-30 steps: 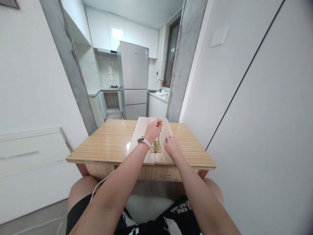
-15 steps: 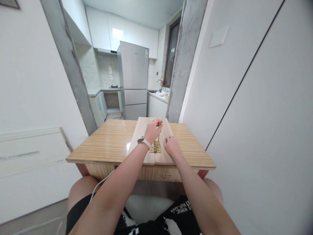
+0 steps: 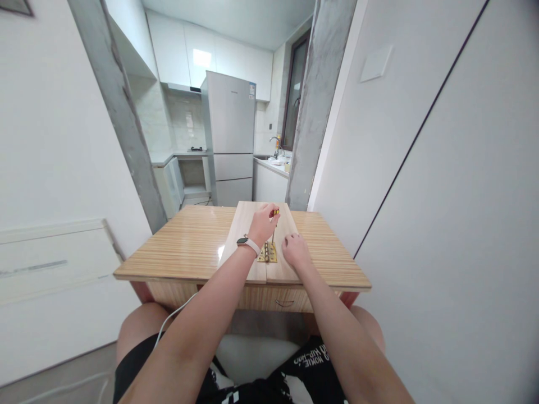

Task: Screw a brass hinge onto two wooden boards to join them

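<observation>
Two pale wooden boards [image 3: 246,224] lie side by side on a striped wooden table [image 3: 189,247]. A brass hinge [image 3: 268,253] sits across their seam. My left hand [image 3: 263,223], with a watch on the wrist, is closed round the yellow and black handle of a screwdriver [image 3: 275,212]. Its shaft points down at the hinge. My right hand [image 3: 295,250] rests on the right board just beside the hinge, fingers curled, pressing down on the wood.
A white wall stands close on the right. Beyond the table are a grey pillar [image 3: 314,106], a fridge [image 3: 231,137] and a kitchen counter with a tap [image 3: 274,160]. A white cable [image 3: 174,314] runs down by my left knee.
</observation>
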